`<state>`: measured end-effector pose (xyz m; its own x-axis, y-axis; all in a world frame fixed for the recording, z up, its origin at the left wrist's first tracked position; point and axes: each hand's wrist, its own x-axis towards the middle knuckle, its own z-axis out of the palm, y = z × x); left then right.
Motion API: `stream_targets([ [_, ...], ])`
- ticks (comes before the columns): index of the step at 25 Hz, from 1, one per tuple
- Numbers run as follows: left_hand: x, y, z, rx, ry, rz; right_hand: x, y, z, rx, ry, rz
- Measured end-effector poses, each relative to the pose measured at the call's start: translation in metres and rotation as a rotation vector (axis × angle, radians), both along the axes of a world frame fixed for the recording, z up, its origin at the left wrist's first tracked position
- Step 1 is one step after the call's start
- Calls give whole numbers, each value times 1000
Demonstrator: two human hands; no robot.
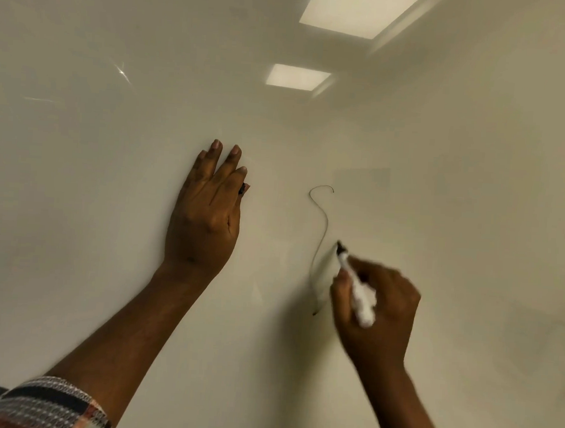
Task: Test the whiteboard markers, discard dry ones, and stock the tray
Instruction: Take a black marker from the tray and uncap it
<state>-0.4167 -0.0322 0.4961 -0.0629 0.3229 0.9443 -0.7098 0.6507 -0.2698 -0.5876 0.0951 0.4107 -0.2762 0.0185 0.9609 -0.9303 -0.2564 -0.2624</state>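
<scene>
White-barrelled, black-tipped whiteboard marker [357, 291]: gripped in my right hand [379, 315], fingers curled round the barrel, tip just right of the thin, faint S-shaped stroke [321, 236] on the glossy white whiteboard [106, 252]. My left hand [208, 209] presses flat, fingers straight, well left of that stroke, a small black piece [243, 189], probably the cap, at its edge. Step: testing. The line looks weak; next I must judge keep or discard.

No legible text — marker [359, 291] apparently blurred
</scene>
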Motion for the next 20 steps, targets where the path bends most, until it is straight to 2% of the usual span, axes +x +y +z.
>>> stream_targets([
  [4, 1, -1, 0, -2, 0, 10, -7, -4, 59, -37, -15, 68],
  [8, 0, -1, 0, 1, -5, 5, -14, -5, 61, -36, -14, 50],
  [10, 0, -1, 0, -2, 2, 6, -13, -2, 47, -33, -23, 50],
  [13, 1, -1, -1, -7, 6, 6, -5, -2, 5, -14, 84, -92],
  [20, 0, -2, -1, 1, 9, 7, 4, 1, -67, 20, -15, -101],
])
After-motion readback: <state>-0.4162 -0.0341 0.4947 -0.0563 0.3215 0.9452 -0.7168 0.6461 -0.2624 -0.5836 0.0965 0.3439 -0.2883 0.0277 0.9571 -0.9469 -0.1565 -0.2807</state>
